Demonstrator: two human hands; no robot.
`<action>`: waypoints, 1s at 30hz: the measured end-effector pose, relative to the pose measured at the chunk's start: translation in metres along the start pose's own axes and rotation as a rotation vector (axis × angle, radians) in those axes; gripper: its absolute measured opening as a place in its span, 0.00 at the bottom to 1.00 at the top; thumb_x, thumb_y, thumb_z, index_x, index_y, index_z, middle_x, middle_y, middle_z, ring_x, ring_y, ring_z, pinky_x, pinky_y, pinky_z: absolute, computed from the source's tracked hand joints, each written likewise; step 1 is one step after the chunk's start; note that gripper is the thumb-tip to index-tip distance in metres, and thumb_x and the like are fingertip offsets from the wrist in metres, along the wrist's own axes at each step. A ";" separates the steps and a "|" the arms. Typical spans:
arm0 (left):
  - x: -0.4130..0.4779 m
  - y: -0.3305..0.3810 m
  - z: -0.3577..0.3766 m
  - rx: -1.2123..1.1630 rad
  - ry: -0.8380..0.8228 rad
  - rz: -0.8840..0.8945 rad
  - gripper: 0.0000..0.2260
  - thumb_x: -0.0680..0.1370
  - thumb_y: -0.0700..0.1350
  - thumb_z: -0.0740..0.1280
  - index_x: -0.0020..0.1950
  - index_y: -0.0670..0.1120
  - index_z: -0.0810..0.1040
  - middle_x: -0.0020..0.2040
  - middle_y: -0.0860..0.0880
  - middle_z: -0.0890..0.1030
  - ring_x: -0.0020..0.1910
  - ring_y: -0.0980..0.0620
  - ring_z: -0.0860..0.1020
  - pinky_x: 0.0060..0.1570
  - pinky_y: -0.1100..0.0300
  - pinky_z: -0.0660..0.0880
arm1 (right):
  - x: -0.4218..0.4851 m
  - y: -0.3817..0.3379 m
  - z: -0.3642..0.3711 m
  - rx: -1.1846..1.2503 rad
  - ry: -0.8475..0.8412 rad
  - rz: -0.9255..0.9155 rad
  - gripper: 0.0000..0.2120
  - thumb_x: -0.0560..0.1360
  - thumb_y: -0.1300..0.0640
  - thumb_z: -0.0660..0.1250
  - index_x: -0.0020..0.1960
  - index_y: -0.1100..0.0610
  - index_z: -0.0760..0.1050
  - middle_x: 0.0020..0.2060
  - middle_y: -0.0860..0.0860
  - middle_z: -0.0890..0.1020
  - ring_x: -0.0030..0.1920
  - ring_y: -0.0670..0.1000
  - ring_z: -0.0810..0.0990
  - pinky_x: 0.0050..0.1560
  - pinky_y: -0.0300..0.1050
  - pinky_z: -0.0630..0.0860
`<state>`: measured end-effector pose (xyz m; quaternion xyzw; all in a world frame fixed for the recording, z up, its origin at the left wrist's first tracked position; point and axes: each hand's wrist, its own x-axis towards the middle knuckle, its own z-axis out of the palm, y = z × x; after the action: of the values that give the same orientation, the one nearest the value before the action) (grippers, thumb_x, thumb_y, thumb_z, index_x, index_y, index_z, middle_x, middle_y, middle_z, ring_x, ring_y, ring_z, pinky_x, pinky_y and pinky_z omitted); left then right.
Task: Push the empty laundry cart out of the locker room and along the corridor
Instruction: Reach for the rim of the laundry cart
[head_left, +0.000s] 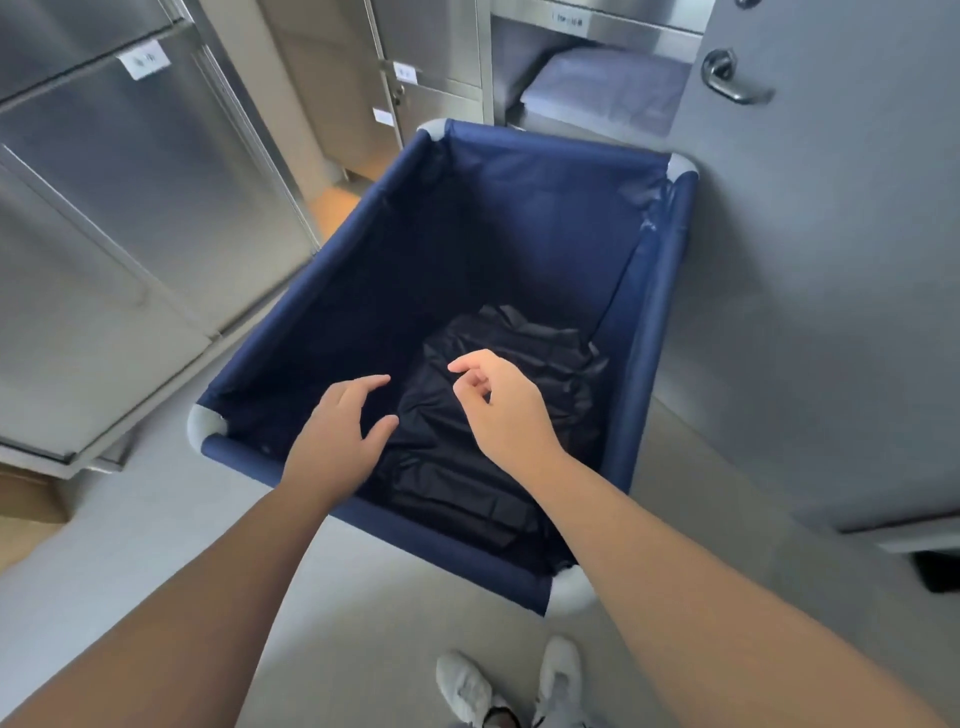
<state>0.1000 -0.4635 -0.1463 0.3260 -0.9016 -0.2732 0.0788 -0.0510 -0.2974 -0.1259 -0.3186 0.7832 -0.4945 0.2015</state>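
Note:
A dark blue fabric laundry cart (311, 270) with grey corner caps stands on the floor in front of me. Only wrinkled black fabric (467, 467) lies at its bottom. My left hand (337, 431) hovers over the cart's near rim, fingers spread, holding nothing. My right hand (504, 405) hangs above the cart's inside, fingers loosely curled and apart, also holding nothing. Neither hand touches the rim.
Steel lockers (130, 208) line the left side. A grey door (831, 260) with a lever handle (727, 78) stands close against the cart's right side. A shelf with folded pale linen (597, 88) is beyond the cart. My white shoes (509, 680) are on the grey floor.

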 end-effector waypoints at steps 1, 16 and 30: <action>-0.003 0.000 0.004 0.000 -0.003 0.002 0.20 0.79 0.55 0.66 0.70 0.63 0.67 0.68 0.54 0.72 0.63 0.53 0.73 0.58 0.49 0.74 | -0.004 0.003 0.000 0.001 -0.005 0.011 0.09 0.80 0.52 0.60 0.57 0.44 0.76 0.46 0.40 0.78 0.47 0.40 0.77 0.48 0.38 0.76; -0.013 -0.055 0.005 -0.257 -0.063 -0.018 0.16 0.81 0.56 0.62 0.69 0.62 0.71 0.61 0.57 0.77 0.54 0.69 0.75 0.49 0.67 0.69 | -0.040 0.013 0.068 0.072 0.135 0.151 0.10 0.78 0.50 0.66 0.58 0.46 0.77 0.50 0.42 0.81 0.51 0.41 0.79 0.54 0.43 0.77; 0.020 -0.160 -0.034 -0.224 -0.538 0.069 0.23 0.77 0.61 0.67 0.71 0.63 0.67 0.61 0.57 0.77 0.59 0.58 0.76 0.54 0.57 0.73 | -0.074 0.000 0.162 -0.258 0.135 0.509 0.19 0.80 0.50 0.61 0.71 0.41 0.68 0.60 0.44 0.77 0.55 0.45 0.76 0.55 0.47 0.75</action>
<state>0.1824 -0.5933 -0.2061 0.2002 -0.8649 -0.4449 -0.1181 0.1041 -0.3505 -0.1957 -0.1013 0.9060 -0.3444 0.2244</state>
